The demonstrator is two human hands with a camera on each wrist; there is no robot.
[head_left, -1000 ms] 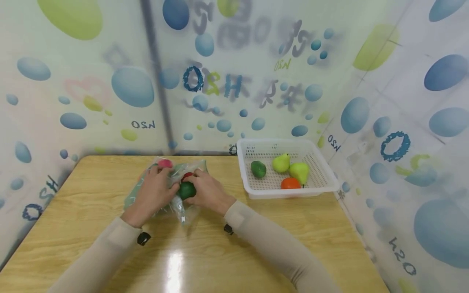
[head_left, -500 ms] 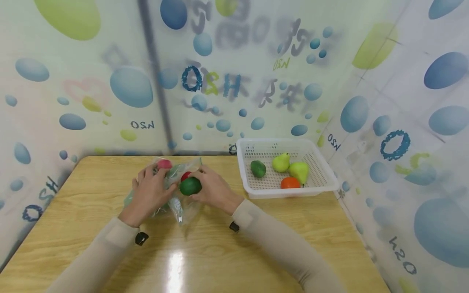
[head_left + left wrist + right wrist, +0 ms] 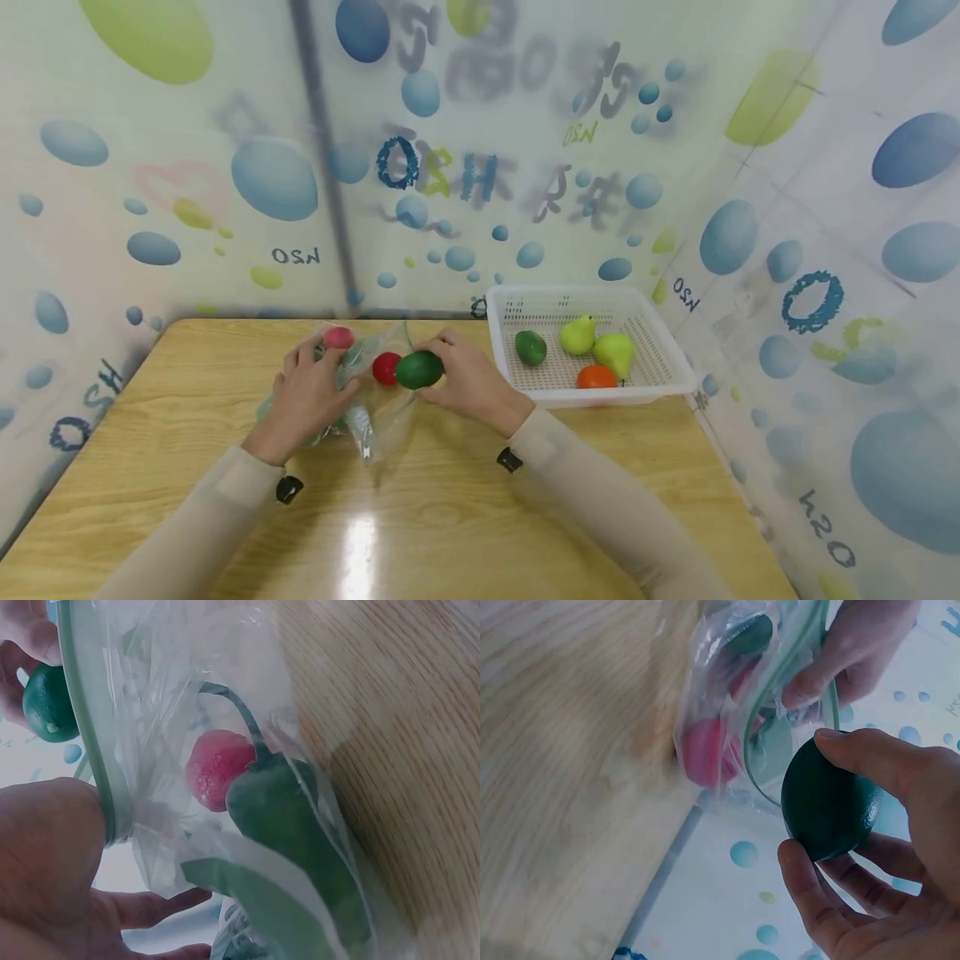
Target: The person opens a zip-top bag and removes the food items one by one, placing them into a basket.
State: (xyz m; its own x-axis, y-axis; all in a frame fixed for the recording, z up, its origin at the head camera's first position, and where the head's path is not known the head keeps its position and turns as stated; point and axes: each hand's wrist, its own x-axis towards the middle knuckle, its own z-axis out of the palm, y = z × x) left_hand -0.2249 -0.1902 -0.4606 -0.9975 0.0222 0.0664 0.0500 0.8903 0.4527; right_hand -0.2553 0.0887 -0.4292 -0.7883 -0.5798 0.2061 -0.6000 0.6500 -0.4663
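A right hand point(image 3: 474, 379) pinches a glossy, dark green egg-shaped fruit point(image 3: 417, 370) between thumb and fingertips, its long axis running left to right, at the right-side mouth of a clear bag point(image 3: 360, 432). A left hand point(image 3: 309, 398) touches the bag; whether it grips cannot be told.

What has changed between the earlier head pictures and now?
The right hand moved rightward, drawing the dark green oval fruit away from the left hand; a red round object now shows more fully. The left hand stayed at the plastic bag; the white basket and its two pears stayed put.
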